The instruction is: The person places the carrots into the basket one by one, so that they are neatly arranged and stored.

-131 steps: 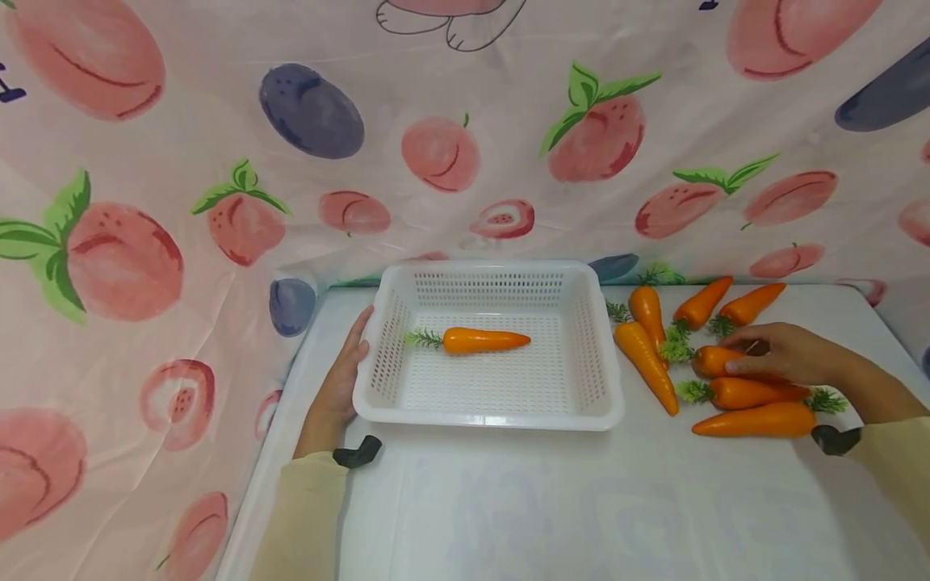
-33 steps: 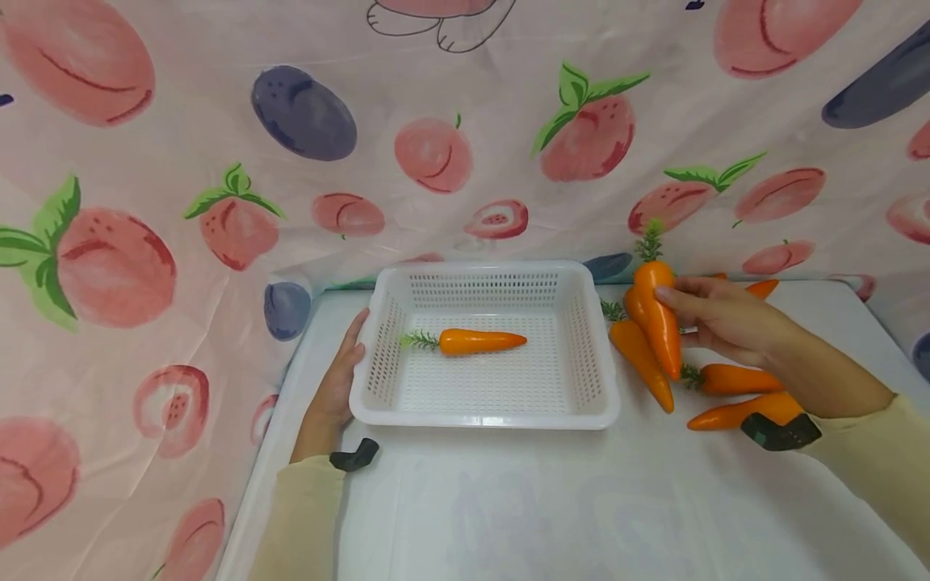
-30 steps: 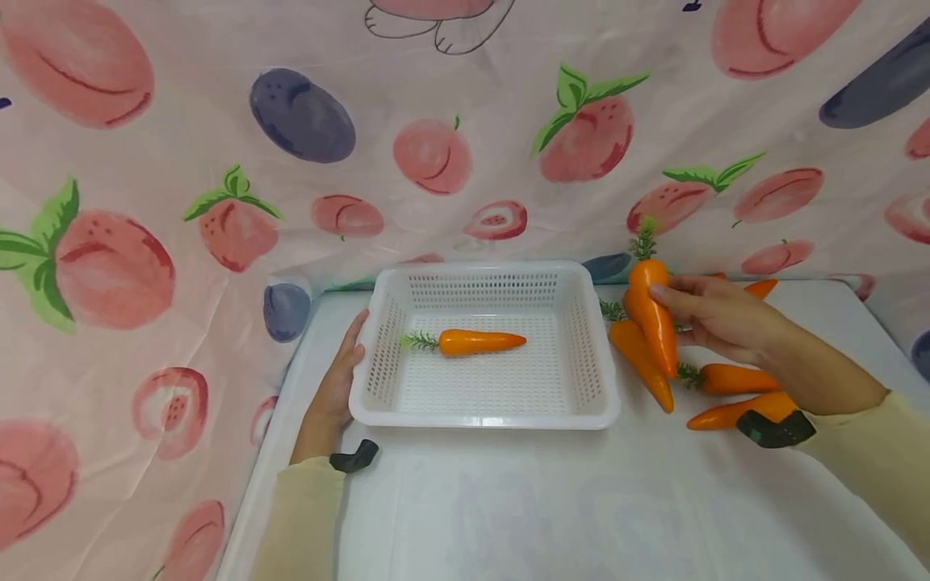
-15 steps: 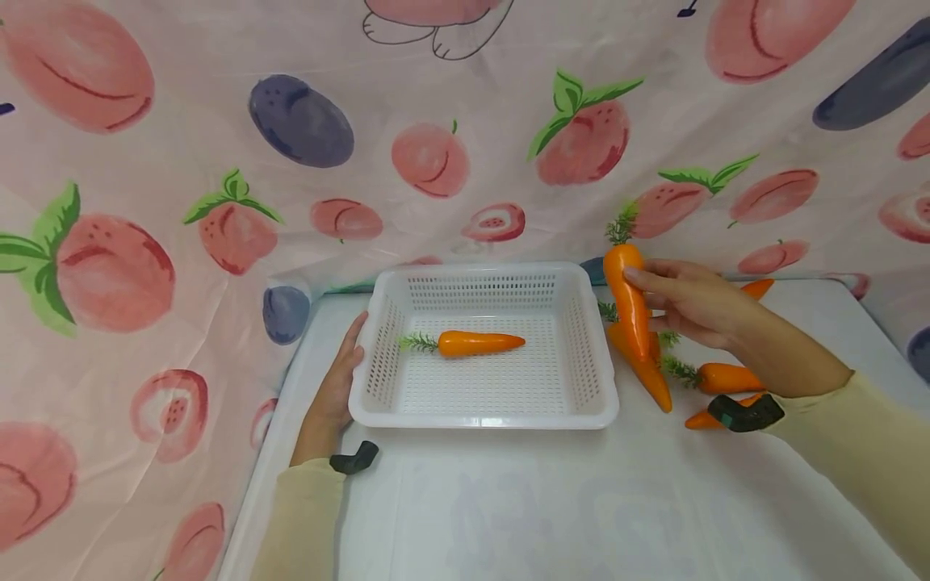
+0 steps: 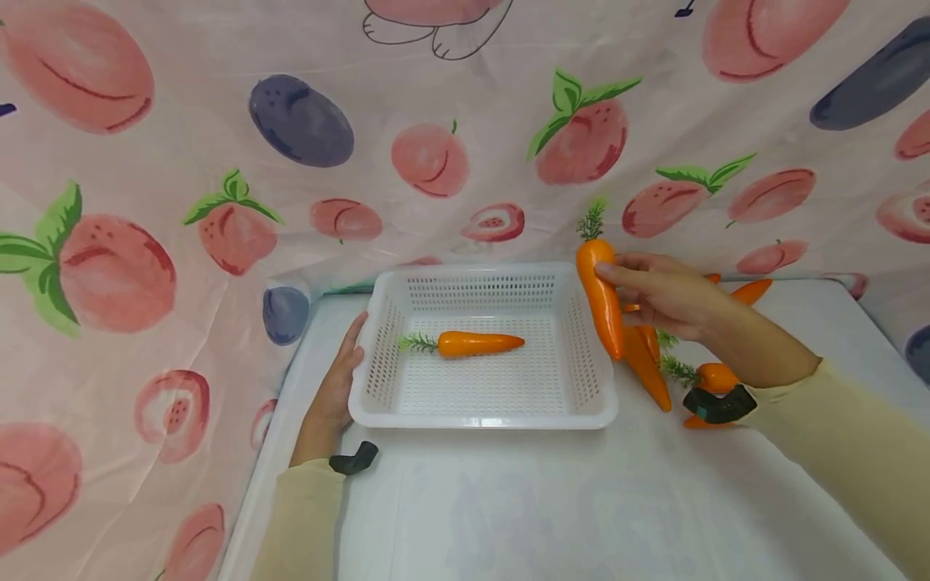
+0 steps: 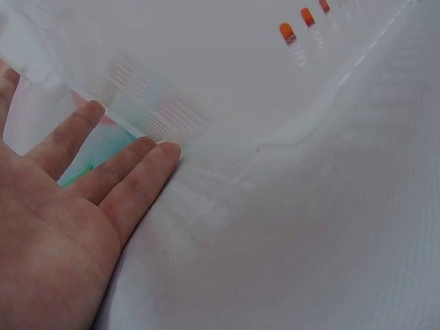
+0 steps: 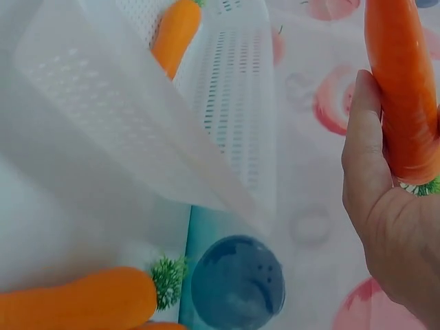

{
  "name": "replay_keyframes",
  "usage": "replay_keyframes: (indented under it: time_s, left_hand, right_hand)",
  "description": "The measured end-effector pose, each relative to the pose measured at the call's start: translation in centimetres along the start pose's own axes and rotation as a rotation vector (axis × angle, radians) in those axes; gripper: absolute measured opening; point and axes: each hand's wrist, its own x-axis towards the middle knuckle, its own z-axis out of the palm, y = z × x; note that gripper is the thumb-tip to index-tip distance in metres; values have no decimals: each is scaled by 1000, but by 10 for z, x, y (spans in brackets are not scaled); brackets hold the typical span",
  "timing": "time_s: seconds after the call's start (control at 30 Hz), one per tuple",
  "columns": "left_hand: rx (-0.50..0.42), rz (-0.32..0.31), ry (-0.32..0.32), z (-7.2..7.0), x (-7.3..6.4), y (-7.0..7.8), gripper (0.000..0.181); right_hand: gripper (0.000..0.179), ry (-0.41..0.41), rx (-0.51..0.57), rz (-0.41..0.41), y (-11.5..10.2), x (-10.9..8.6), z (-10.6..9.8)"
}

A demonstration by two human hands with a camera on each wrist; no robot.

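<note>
White tabletop (image 5: 508,500); carrot (image 5: 600,298) between thumb (image 5: 619,275) and fingers (image 5: 639,261) of the right hand (image 5: 661,295)

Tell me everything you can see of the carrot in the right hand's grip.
The carrot is glossy orange, smooth and plastic-looking, broad at the top and narrowing to a tip, with a feathery green tuft at the broad end. It tilts tuft up, tip down, pinched by the right hand's grip. In the head view it overlaps the right rim of the white basket; whether its tip touches anything, I cannot tell.
</note>
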Motion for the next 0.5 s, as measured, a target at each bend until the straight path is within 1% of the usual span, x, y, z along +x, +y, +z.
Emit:
replay_keyframes:
  time_s: [0.27,0.5]
  left_hand:
    - [15,-3,4,0,1,-1,69]
    - [18,2,-2,0,1,-1,69]
  right_hand:
    - [69,-15,12,-9,-10,7,20]
    - [65,11,3,-17,-14,15,35]
